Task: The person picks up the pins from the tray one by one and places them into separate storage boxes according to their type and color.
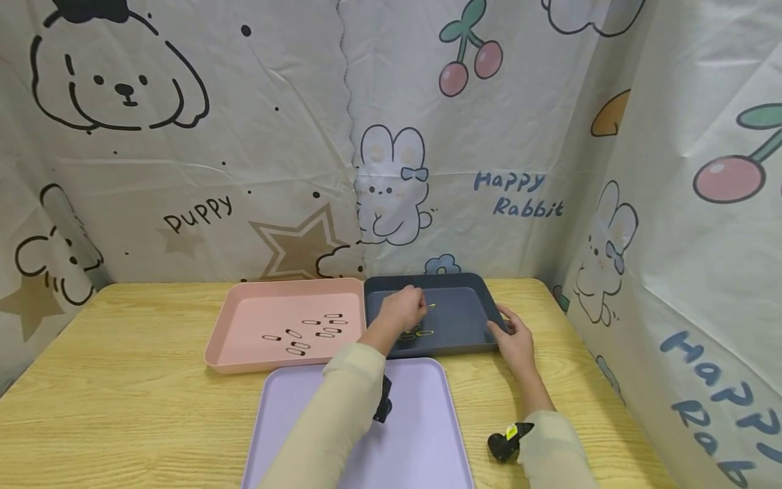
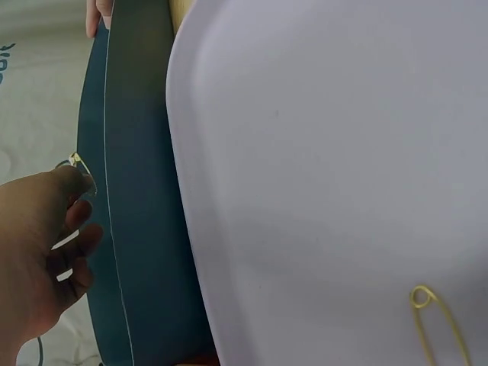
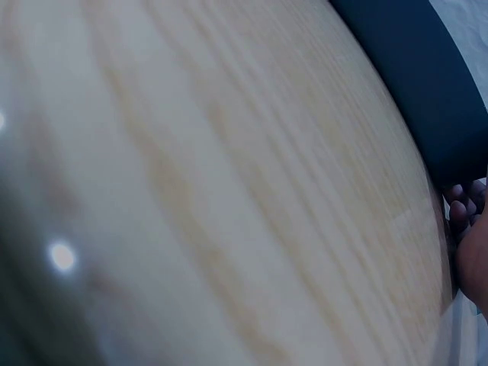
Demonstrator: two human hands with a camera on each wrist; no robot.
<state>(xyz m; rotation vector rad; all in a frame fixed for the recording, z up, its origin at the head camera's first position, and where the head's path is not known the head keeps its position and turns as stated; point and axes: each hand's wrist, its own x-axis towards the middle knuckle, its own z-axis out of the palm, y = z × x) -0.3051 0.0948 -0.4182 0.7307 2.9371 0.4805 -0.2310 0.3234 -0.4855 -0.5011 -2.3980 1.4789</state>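
My left hand (image 1: 403,309) is over the dark blue-grey tray (image 1: 464,333). In the left wrist view, its thumb and forefinger pinch a gold safety pin (image 2: 85,168), while the other fingers curl loosely. Several yellow safety pins (image 1: 424,333) lie in that tray, partly hidden by this hand. My right hand (image 1: 516,343) grips the tray's right side, thumb at the rim; in the right wrist view its fingers (image 3: 457,213) show by the tray's corner. Another gold safety pin (image 2: 421,299) rests on the lilac tray (image 2: 328,152), under the left forearm.
Left of the dark tray stands a pink tray (image 1: 244,309) holding several black safety pins (image 1: 311,322). The lilac tray sits in front of both on the wooden table (image 1: 140,407). A printed cloth (image 1: 293,136) hangs behind and at the sides.
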